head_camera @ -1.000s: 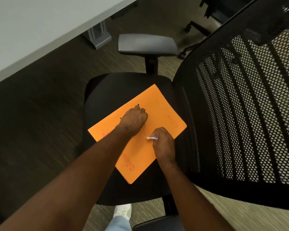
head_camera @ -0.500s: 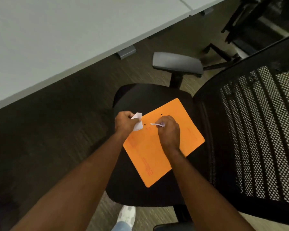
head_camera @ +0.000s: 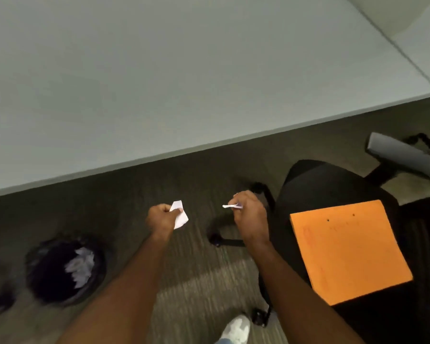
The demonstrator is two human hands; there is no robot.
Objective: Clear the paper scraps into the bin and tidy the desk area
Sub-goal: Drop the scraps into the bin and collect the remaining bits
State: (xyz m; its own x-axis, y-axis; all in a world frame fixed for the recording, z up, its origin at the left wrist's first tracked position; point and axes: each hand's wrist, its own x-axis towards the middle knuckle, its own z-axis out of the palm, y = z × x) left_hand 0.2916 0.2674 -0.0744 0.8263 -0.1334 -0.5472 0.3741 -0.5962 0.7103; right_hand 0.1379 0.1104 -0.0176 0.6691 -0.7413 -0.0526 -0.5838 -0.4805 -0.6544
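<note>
My left hand (head_camera: 162, 218) is closed on a white paper scrap (head_camera: 180, 214) that sticks out to its right. My right hand (head_camera: 250, 214) pinches a smaller, thin white scrap (head_camera: 231, 206) between its fingers. Both hands hover over the carpet between the bin and the chair. The round black bin (head_camera: 65, 269) stands on the floor at the lower left, lined with a dark bag and holding several white scraps (head_camera: 81, 266). An orange folder (head_camera: 348, 252) lies flat on the black chair seat at the right.
The pale grey desk (head_camera: 184, 70) fills the upper part of the view. A black office chair (head_camera: 308, 184) with a grey armrest (head_camera: 402, 156) and wheeled base (head_camera: 219, 240) stands at the right. My white shoe (head_camera: 236, 328) is at the bottom.
Both hands lifted off the orange folder with their scraps and swung left over the carpet. The view turned left, bringing the bin into sight.
</note>
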